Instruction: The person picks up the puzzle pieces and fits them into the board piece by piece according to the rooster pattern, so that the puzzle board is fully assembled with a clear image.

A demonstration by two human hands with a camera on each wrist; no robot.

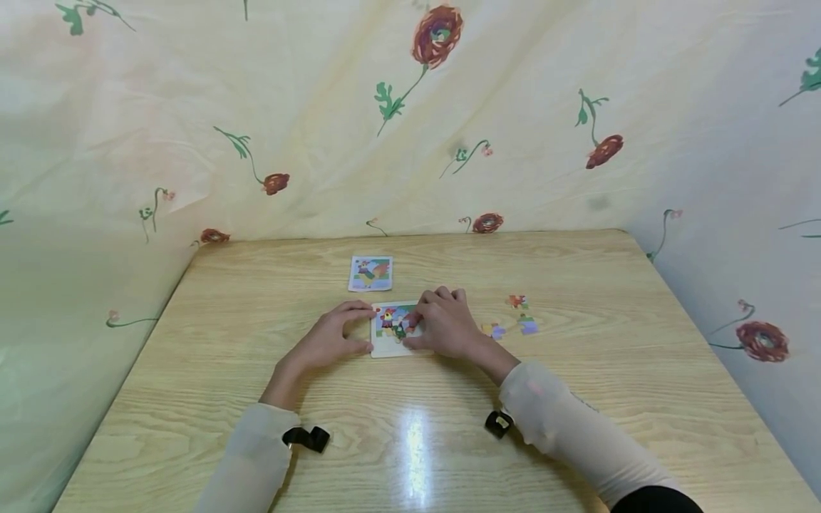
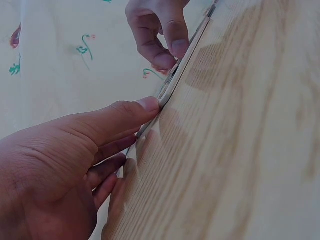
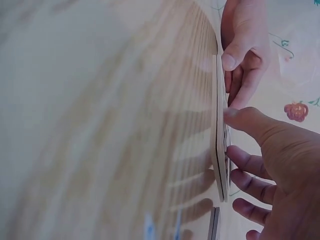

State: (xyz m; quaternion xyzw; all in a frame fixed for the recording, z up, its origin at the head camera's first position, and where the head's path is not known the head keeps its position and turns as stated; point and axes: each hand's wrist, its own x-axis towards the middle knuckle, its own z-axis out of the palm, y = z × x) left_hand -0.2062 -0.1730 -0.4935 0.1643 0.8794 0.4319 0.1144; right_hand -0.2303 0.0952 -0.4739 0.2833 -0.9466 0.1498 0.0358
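Observation:
A white-bordered jigsaw board (image 1: pixel 388 350), partly filled with colourful picture pieces, lies on the wooden table. My left hand (image 1: pixel 330 331) holds its left side, thumb at the near corner and fingers at the far corner. In the left wrist view the left thumb (image 2: pixel 148 104) rests against the board's edge. Over the right half of the board is my right hand (image 1: pixel 447 324), thumb and index finger lowered to a puzzle piece (image 1: pixel 400 331) that they largely hide. The right wrist view shows the other right fingers (image 3: pixel 252 185) loosely bent beside the board.
Beyond the board lies a square picture card (image 1: pixel 370 273). Several loose pieces are to the right, among them a red one (image 1: pixel 517 301), a green-and-purple one (image 1: pixel 528 325) and a yellow-and-purple one (image 1: pixel 494 330). Flowered cloth (image 1: pixel 333 142) hangs behind the table (image 1: pixel 359 427).

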